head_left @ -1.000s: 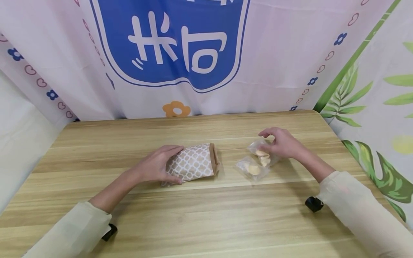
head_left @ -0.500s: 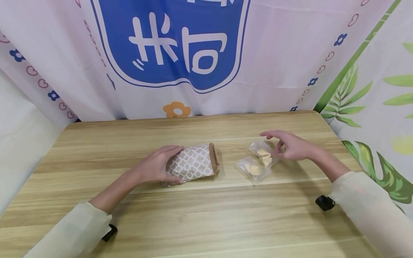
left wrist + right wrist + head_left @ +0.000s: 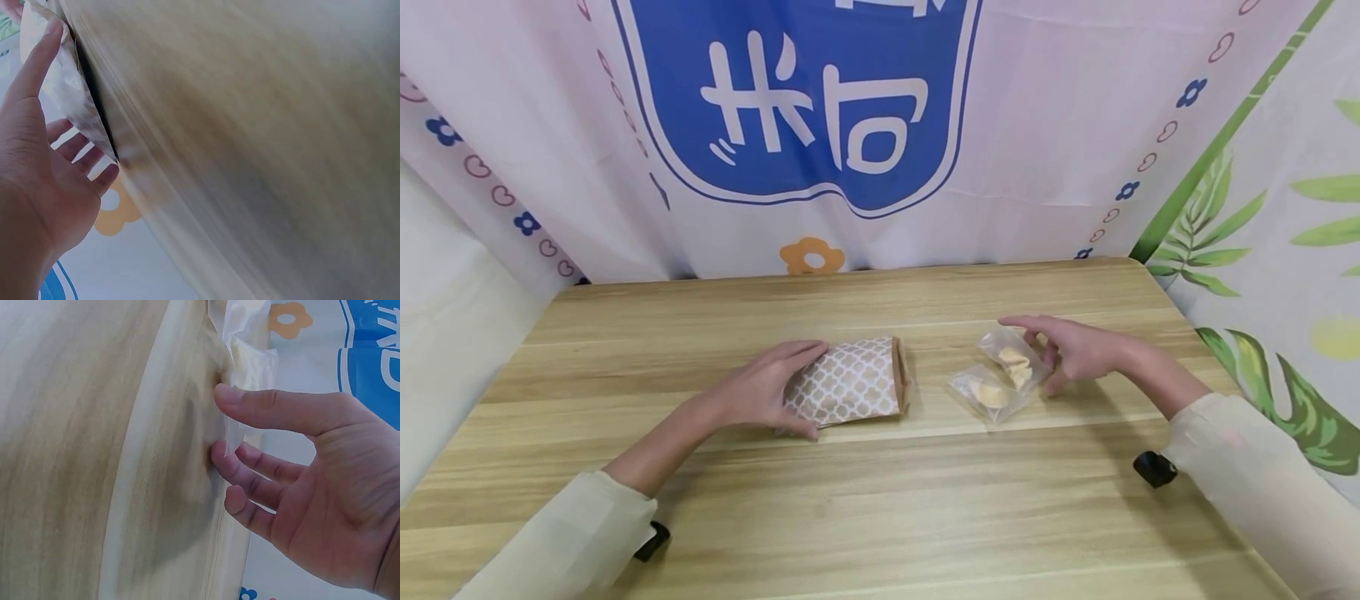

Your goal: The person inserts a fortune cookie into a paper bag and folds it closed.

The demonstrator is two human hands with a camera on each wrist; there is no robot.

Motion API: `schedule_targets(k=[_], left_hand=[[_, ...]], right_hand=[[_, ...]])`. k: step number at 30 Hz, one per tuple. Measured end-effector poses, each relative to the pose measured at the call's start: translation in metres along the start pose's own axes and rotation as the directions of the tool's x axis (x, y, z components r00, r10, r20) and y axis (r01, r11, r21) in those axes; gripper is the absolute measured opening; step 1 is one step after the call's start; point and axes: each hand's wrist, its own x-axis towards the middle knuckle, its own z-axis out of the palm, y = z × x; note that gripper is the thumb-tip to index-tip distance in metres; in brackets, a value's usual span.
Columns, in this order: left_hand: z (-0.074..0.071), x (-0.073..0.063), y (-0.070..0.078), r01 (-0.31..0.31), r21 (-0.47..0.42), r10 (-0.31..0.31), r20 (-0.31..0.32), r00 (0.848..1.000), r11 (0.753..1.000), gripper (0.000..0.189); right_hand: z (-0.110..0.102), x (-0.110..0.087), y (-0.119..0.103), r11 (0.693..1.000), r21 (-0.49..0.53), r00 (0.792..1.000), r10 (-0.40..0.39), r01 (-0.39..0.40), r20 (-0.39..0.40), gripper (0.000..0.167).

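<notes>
A brown paper bag with a white lattice print lies on its side, its opening facing right. My left hand spans the bag's left end, thumb along the near edge and fingers at the far edge. The left wrist view shows the thumb touching the bag. To the right lie two clear plastic packets: the nearer packet has a rounded pale-yellow cookie, and the farther packet has a folded one, like a fortune cookie. My right hand is beside the farther packet, fingers loosely bent, gripping nothing visible.
The things lie on a wood-grain table. Behind its far edge hangs a pale curtain with a blue emblem, and a leaf-print cloth hangs at the right. A black device sits under the right sleeve.
My right hand has drawn back from above the farther packet to its right side and lowered. The left thumb has shifted slightly towards me, and the paper bag has turned a little.
</notes>
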Motion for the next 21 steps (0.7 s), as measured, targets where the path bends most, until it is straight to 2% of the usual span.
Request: schedule_targets(k=[7,13,21], left_hand=[[-0.0016,-0.0018,-0.0007,0.016,0.009,-0.017,0.007,1.000,1.000,0.119],[-0.0021,-0.0019,-0.0007,0.035,-0.007,-0.035,0.023,0.999,0.999,0.118],[-0.0021,-0.0027,-0.0006,0.046,-0.019,-0.046,0.025,0.999,0.999,0.117]], right_hand=[[-0.0019,0.0058,0.0029,0.998,-0.059,1.000,-0.011,0.012,0.006,0.110],[-0.0031,0.0079,0.0024,0.998,-0.062,1.000,-0.018,0.019,0.019,0.113],[-0.0028,0.0100,0.0026,0.998,-0.069,1.000,-0.008,0.009,0.012,0.105]])
